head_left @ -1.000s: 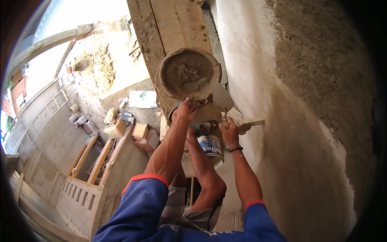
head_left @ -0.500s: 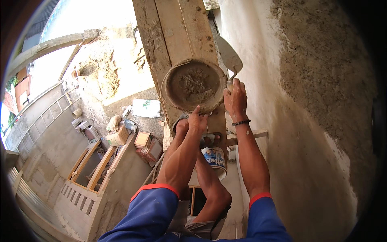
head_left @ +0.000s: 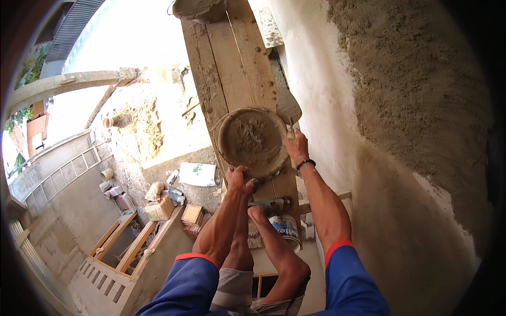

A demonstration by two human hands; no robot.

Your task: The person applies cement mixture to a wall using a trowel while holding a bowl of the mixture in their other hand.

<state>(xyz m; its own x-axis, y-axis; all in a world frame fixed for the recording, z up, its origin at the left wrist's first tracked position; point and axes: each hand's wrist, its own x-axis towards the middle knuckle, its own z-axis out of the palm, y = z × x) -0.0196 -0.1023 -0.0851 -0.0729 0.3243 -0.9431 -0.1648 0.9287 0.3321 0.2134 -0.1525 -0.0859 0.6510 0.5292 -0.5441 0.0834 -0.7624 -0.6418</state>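
A rough, freshly plastered wall (head_left: 416,105) fills the right of the frame, and a run of wooden planks (head_left: 232,68) crosses the upper centre beside it. On those planks, at the centre of the frame, a round pan (head_left: 252,141) of wet mortar is seen, caked grey inside and out. It is judged heavy for its size, with a stiff rim and a gritty, slightly slippery skin of cement; the load is soft and would slump if the pan were tipped. The rim is the place to be gripped, best at 2 opposite points so the weight is kept level. The left hand (head_left: 240,178) is closed over the near rim at the lower edge of the pan. The right hand (head_left: 298,146) is wrapped around the handle of a trowel (head_left: 287,104), whose blade points up just beside the pan's right rim. A small painted bucket (head_left: 287,227) stands lower down, by a bare foot (head_left: 258,213).
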